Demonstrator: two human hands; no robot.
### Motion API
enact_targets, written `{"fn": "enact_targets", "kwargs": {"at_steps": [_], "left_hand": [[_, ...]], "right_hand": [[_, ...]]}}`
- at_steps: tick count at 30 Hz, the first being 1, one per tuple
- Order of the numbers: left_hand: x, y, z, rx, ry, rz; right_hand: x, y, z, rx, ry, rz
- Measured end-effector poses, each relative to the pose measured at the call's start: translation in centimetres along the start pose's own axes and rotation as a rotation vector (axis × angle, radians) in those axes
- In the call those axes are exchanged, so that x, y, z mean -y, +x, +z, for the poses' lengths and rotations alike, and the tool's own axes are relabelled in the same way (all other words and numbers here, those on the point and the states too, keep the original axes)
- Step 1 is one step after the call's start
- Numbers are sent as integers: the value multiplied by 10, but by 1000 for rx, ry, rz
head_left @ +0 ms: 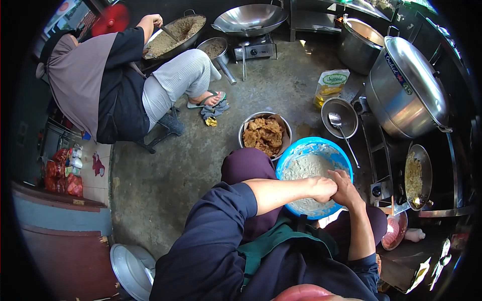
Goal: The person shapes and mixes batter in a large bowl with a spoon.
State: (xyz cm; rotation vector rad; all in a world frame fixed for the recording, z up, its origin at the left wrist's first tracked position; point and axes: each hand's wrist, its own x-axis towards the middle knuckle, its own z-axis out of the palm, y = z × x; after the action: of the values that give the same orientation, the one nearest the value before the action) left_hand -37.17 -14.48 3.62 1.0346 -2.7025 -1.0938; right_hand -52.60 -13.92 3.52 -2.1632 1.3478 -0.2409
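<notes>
A blue basin (348,159) of pale, lumpy batter (307,168) rests between my knees. Over its near right part my two hands meet and touch. My left hand (323,189) reaches in from the left with its fingers curled closed. Against it, from the right, my right hand (345,188) is bent with its fingers drawn together. Whatever lies between the fingers is hidden. Just beyond the basin stands a metal bowl (242,131) of brown fried pieces (263,135).
A co-worker (100,85) sits at left, stirring a wide pan (175,35). A wok (251,20) tops a burner (258,50). At right are a strainer (329,108) with a spatula (335,120), an oil pouch (331,88), a big steamer pot (401,90) and a frying pan (416,175).
</notes>
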Motion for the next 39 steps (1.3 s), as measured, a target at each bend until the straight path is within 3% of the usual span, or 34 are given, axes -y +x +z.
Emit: {"fn": "enact_targets", "kwargs": {"at_steps": [26, 39], "left_hand": [[6, 1, 8, -32, -8, -2], [10, 8, 11, 27, -13, -28]], "right_hand": [[-1, 3, -1, 70, -43, 21], [-15, 4, 10, -29, -36, -62]]}}
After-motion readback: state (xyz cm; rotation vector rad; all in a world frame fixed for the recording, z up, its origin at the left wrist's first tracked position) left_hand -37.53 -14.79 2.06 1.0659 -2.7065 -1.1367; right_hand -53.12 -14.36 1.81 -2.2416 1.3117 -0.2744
